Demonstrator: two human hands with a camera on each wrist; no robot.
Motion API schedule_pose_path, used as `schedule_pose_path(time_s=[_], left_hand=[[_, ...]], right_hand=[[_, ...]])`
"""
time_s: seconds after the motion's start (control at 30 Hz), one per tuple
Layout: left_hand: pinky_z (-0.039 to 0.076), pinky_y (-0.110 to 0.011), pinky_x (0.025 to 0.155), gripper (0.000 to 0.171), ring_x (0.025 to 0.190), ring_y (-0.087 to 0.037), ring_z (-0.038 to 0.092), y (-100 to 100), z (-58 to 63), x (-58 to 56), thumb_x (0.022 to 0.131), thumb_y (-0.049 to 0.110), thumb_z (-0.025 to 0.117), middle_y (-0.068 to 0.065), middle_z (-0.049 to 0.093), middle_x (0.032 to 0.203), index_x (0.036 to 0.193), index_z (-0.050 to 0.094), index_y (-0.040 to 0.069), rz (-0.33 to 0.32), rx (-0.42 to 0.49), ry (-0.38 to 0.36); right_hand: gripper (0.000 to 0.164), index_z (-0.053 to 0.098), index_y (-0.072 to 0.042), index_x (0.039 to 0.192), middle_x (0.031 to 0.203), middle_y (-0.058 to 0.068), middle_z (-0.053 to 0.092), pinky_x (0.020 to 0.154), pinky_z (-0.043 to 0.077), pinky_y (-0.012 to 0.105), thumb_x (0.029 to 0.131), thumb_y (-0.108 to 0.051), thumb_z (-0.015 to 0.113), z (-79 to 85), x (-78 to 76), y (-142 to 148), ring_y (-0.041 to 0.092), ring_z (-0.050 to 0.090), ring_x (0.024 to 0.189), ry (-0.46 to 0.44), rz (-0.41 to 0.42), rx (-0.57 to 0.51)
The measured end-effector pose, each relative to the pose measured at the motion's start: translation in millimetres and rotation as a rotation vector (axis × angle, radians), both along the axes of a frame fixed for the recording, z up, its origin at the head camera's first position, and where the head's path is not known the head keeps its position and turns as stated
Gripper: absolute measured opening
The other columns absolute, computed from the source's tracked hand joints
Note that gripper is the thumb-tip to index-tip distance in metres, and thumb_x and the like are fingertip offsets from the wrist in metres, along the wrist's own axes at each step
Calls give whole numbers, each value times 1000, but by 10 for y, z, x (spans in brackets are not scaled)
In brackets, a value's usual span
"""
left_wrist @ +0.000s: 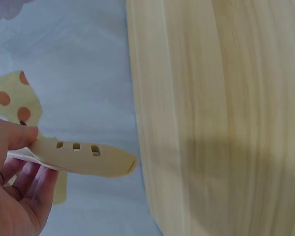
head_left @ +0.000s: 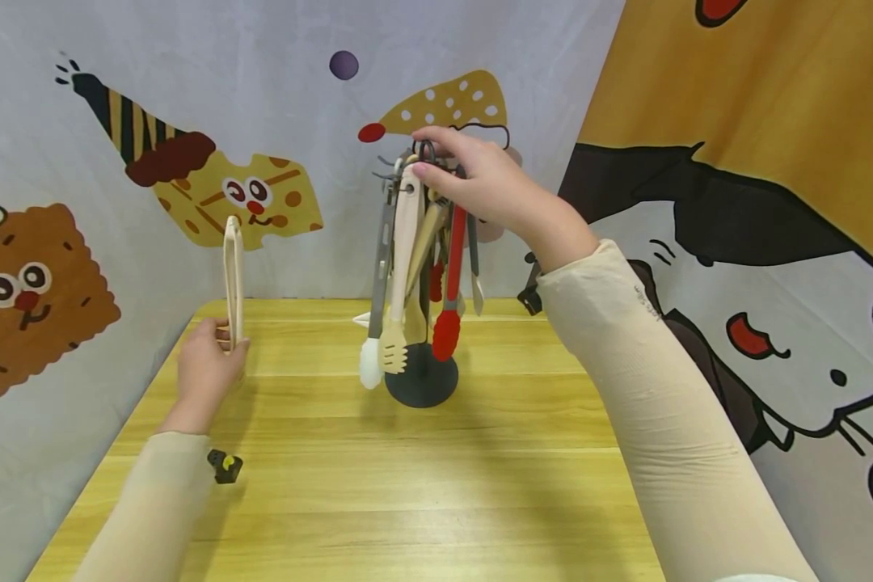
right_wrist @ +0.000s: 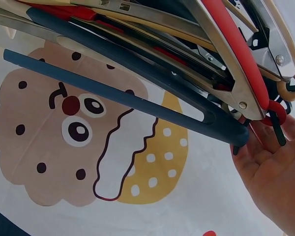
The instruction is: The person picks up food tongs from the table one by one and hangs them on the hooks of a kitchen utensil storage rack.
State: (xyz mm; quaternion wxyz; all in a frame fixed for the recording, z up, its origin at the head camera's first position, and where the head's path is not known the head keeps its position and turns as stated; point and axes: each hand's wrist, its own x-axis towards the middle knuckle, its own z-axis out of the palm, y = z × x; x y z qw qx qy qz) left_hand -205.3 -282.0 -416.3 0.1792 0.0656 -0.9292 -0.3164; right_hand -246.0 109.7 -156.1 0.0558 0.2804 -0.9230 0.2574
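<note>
On the left, my left hand [head_left: 211,364] holds cream tongs [head_left: 234,283] upright, thumb on one side and fingers on the other. The left wrist view shows small slots along one end of these tongs [left_wrist: 83,156]. Over the top of a dark utensil stand [head_left: 422,380], my right hand [head_left: 480,174] grips near the black top loop. From the stand's hooks hang several tongs: cream tongs with a slotted head [head_left: 400,267], red-tipped tongs [head_left: 453,283] and grey tongs with a white tip [head_left: 380,275]. Dark blue tongs [right_wrist: 137,101] hang beside the right palm in the right wrist view.
The stand's round base rests on a wooden table [head_left: 320,501] towards its back edge. Behind and beside the table hangs a cloth with cartoon prints [head_left: 284,48]. Small black devices sit at both wrists, one [head_left: 225,466] by the left sleeve.
</note>
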Motion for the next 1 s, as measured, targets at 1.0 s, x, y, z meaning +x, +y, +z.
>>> schedule_pose_path(time_s=[1.0], left_hand=[[49, -45, 80, 43, 92, -32, 60, 783, 335, -70, 86, 20, 69, -17, 62, 99, 119, 54, -2, -130, 133, 154]], right_hand=[[55, 35, -29, 146, 141, -1, 48, 107, 36, 38, 96, -50, 43, 23, 25, -21, 15, 44, 129, 18, -8, 25]])
